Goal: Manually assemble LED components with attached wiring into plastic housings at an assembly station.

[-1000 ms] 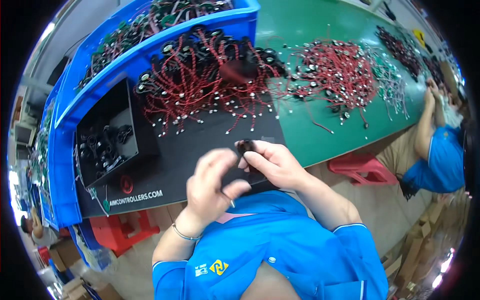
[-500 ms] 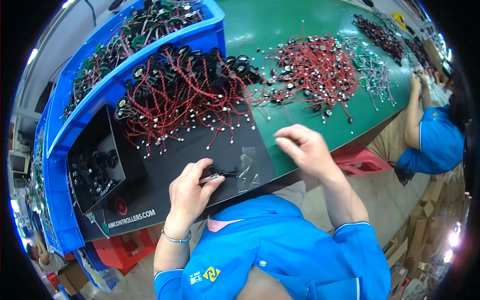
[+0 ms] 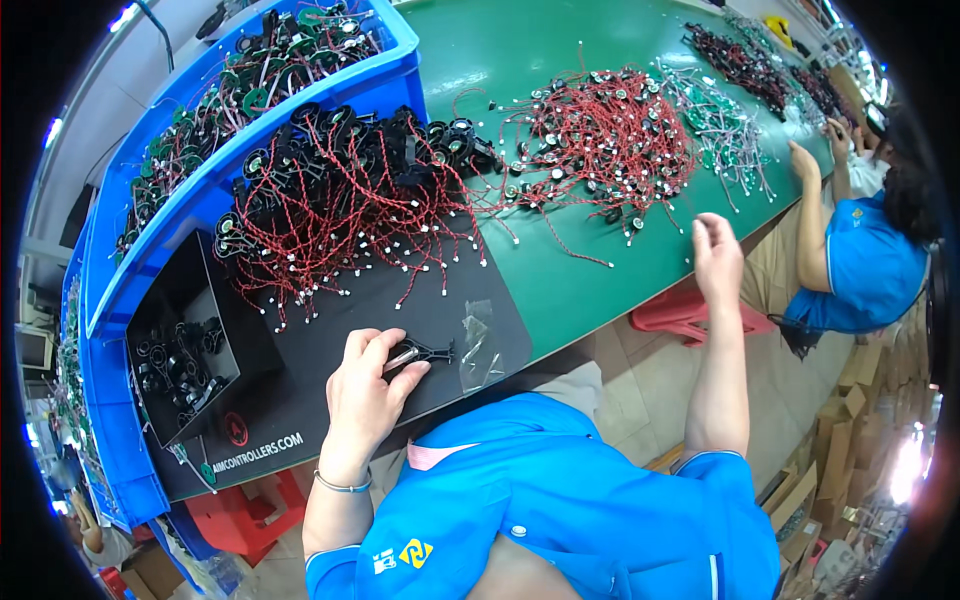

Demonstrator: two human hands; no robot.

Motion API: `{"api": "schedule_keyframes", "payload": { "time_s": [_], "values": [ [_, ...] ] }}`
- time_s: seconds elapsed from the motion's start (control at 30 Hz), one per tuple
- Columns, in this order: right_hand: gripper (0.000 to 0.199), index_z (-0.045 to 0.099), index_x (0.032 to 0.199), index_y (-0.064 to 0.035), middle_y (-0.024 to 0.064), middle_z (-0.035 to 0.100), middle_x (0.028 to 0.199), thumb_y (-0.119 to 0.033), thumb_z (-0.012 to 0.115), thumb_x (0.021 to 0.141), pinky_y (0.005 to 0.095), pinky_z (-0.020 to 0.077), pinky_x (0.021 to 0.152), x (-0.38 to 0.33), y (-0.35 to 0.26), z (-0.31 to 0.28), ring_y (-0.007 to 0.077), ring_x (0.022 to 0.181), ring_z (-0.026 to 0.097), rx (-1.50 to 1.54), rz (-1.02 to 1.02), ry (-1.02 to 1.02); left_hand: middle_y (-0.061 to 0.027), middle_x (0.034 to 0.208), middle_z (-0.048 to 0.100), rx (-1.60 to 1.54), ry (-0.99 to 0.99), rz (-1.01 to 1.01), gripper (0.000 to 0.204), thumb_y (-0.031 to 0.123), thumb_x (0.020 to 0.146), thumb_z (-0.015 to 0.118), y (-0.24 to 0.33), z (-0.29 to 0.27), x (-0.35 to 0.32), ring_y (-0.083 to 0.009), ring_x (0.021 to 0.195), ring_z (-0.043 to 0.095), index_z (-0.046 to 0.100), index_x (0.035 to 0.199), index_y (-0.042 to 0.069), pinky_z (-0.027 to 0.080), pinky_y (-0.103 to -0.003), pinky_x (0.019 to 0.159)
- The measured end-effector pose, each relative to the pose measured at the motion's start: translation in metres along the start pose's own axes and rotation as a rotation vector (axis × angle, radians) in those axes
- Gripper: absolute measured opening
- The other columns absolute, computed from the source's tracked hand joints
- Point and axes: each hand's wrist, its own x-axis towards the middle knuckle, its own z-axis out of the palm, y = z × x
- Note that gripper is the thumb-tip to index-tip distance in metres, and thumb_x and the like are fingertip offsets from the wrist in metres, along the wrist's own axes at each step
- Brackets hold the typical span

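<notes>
Above the near edge of the black mat (image 3: 300,395), the left hand (image 3: 360,388) pinches a small black part (image 3: 432,351) between thumb and fingers, with a slim silvery piece (image 3: 402,358) showing in the same grip; what that piece is cannot be made out. The part's thin arms reach out over the mat, so a light pinch on the body, leaving those arms free, would likely hold it steady without bending them. A clear plastic bag (image 3: 480,350) lies flat on the mat just right of the part; the part is best tilted clear of its loose film. On the mat's left side stands an open black box (image 3: 180,300) with black parts in it.

Well to the right of the mat, the right hand (image 3: 718,255) hangs near the edge of the green tabletop (image 3: 480,60), fingers drawn narrow; I cannot tell whether they hold anything. Parts with red twisted wires (image 3: 340,200) crowd the mat's far side, their tails tangled, so single pieces would want lifting gently. Beyond the mat, at its far left, rises a blue bin (image 3: 395,82); a heap of red wires (image 3: 620,140) lies to its far right.
</notes>
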Motion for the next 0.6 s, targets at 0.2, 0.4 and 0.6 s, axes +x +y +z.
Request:
{"api": "schedule_keyframes", "payload": {
  "time_s": [0.2, 0.4, 0.6],
  "values": [
    [0.028, 0.057, 0.113, -0.0041, 0.0031, 0.061, 0.091, -0.022, 0.044, 0.095, 0.0205, 0.0444, 0.065, 0.041, -0.017, -0.028, 0.0069, 0.075, 0.054, 0.398, -0.004, 0.201, -0.0087, 0.095, 0.055, -0.03, 0.002, 0.002, 0.037, 0.011, 0.068, 0.073, -0.001, 0.001, -0.001, -0.0219, 0.08, 0.062, 0.058, 0.1, 0.003, 0.05, -0.029, 0.068],
    [0.028, 0.059, 0.103, 0.0, 0.0029, 0.061, 0.088, -0.024, 0.051, 0.092, 0.0179, 0.0431, 0.062, 0.088, -0.041, -0.061, 0.0052, 0.072, 0.052, 0.73, -0.126, 0.379, -0.0086, 0.095, 0.055, -0.061, 0.014, 0.004, 0.037, 0.011, 0.068, 0.073, -0.003, 0.001, -0.004, -0.0218, 0.08, 0.062, 0.058, 0.1, 0.003, 0.05, -0.029, 0.068],
    [0.029, 0.061, 0.098, 0.0023, 0.0049, 0.061, 0.085, -0.024, 0.051, 0.092, 0.0191, 0.042, 0.061, 0.03, -0.124, -0.075, 0.0081, 0.07, 0.053, 0.848, -0.328, -0.168, -0.0084, 0.094, 0.055, -0.038, -0.002, 0.013, 0.039, 0.016, 0.067, 0.075, -0.001, -0.001, -0.001, -0.0222, 0.079, 0.061, 0.058, 0.101, 0.005, 0.049, -0.03, 0.067]
  ]
}}
